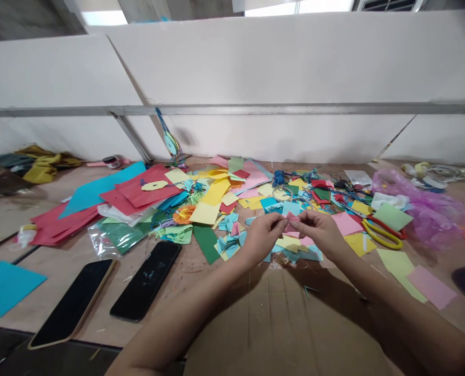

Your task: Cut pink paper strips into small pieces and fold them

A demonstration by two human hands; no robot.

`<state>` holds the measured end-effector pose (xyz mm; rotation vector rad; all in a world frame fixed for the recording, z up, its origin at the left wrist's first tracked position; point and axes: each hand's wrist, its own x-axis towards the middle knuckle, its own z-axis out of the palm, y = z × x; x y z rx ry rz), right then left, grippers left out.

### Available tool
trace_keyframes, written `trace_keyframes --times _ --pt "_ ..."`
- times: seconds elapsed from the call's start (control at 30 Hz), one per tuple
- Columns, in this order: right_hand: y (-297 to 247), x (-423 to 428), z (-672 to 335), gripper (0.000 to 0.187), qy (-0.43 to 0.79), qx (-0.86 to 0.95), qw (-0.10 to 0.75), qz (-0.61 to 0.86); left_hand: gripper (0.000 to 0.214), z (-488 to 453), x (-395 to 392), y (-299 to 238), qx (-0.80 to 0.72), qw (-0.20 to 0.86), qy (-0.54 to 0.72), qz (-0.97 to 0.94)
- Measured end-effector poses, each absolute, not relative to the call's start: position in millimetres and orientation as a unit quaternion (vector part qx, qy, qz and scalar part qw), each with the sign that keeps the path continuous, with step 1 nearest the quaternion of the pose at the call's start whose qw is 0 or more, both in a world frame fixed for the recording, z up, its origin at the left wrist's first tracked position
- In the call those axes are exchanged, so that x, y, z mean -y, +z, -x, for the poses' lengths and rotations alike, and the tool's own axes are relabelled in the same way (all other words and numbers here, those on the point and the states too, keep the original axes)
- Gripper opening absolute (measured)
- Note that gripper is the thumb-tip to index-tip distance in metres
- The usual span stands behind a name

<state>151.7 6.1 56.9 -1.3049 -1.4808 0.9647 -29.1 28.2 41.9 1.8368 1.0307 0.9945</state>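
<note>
Between my two hands is a small piece of pink paper [292,217], pinched at its edges. My left hand [264,235] grips its left side with thumb and forefinger. On the other side, my right hand [319,232] is closed on it with the fingertips. The fingers cover part of the paper, so its full shape is hidden. Below and behind the hands lie many cut scraps of light blue paper [229,245], yellow and pink. A sheet of brown cardboard [283,324] lies under my forearms.
Scissors with yellow handles [381,235] lie to the right, before a pink plastic bag [424,209]. Two phones, one black [146,282] and one light-edged [73,303], lie at left. Red sheets [138,190] and a blue sheet [11,287] are farther left. A white wall panel [264,68] stands behind.
</note>
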Motion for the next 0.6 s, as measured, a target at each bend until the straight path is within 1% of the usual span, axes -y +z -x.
trace_keyframes --times 0.3,0.43,0.6 --pt "54.8 -7.3 -154.9 0.042 0.43 0.597 0.448 0.508 0.03 28.4 -28.7 37.8 -0.405 0.395 0.391 -0.726" --pt "57.6 -6.8 -155.0 0.039 0.456 0.59 0.452 0.489 0.03 28.2 -31.7 35.9 -0.39 0.45 0.4 -0.697" --pt "57.2 -8.2 -154.3 0.039 0.485 0.577 0.442 0.486 0.034 27.3 -36.0 37.0 -0.381 0.509 0.44 -0.634"
